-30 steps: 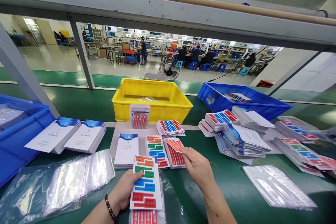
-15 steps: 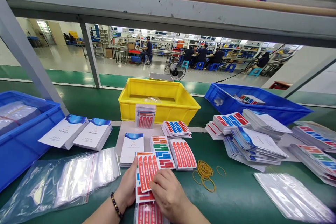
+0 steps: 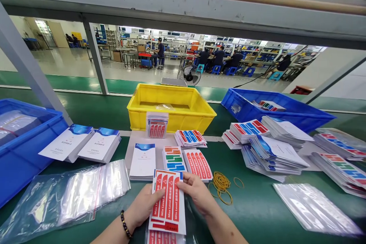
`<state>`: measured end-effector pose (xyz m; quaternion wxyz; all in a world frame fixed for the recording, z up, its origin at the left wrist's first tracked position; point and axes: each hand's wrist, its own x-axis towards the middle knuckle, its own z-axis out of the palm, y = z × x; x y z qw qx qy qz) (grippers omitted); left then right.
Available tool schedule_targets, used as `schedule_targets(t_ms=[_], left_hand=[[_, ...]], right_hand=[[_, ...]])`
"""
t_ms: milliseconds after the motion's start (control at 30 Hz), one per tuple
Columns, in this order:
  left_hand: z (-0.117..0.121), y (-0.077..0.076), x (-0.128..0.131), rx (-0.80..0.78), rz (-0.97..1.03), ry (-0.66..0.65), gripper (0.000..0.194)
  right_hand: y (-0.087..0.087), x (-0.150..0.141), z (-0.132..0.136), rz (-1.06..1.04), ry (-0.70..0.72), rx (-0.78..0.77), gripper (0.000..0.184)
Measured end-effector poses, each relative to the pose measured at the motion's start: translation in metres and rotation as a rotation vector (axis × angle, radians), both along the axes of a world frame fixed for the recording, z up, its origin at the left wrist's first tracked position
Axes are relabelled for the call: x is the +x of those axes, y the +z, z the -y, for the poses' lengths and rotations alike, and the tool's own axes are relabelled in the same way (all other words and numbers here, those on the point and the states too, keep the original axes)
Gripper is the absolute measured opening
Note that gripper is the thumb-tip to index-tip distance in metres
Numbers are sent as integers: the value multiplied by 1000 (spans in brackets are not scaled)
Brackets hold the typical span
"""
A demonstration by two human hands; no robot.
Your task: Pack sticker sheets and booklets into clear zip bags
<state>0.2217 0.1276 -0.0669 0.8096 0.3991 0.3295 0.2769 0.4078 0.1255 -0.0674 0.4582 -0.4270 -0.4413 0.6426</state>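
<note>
A red "Max Level / Min Level" sticker sheet (image 3: pixel 169 202) lies on top of other sheets in front of me. My left hand (image 3: pixel 145 204) grips the left edge of this set, thumb on its face. At the upper right corner my right hand (image 3: pixel 197 192) pinches the same sheets. Below them is a clear plastic bag (image 3: pixel 190 221) with more red sheets showing. Just beyond my hands are a stack of white-and-blue booklets (image 3: pixel 143 162), a stack of multicoloured sticker sheets (image 3: pixel 174 159) and a stack of red sticker sheets (image 3: pixel 198 164).
A yellow bin (image 3: pixel 171 120) stands behind, a packed bag (image 3: pixel 157 126) leaning on it. Blue bins (image 3: pixel 25 152) flank both sides. Clear bags (image 3: pixel 94 188) lie left, rubber bands (image 3: pixel 221 183) right, beside more booklet stacks (image 3: pixel 274 156). People sit at far benches.
My right hand took a red sticker sheet off its stack and brought it onto the multicoloured sheet in my left hand. Now both hands hold the sheets together at their edges.
</note>
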Motion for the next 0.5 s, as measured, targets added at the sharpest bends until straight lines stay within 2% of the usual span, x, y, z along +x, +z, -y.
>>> schedule_targets(t_ms=[33,67,200,267,367,500], left_hand=[[0,3,-1,83,-58,-25,36],[-1,6,-3,184,-134,-40,34],[-3,14,-7,599,-534,-45,13],[-4,14,-8,753,-616,-104,14],[-4,12,-7,867,-543,-176,17],[-6,11,-8,787,-487,-81,16]], right_hand=[[1,2,-1,-41,19,-34,34],[3,4,-3,-63,-26,-45,32],[8,16,-11,-162,-470,-26,35],[8,19,-14,-218,-591,-20,38],[8,17,-14,-195,-573,-14,39],[7,16,-11,-82,-462,-2,38]])
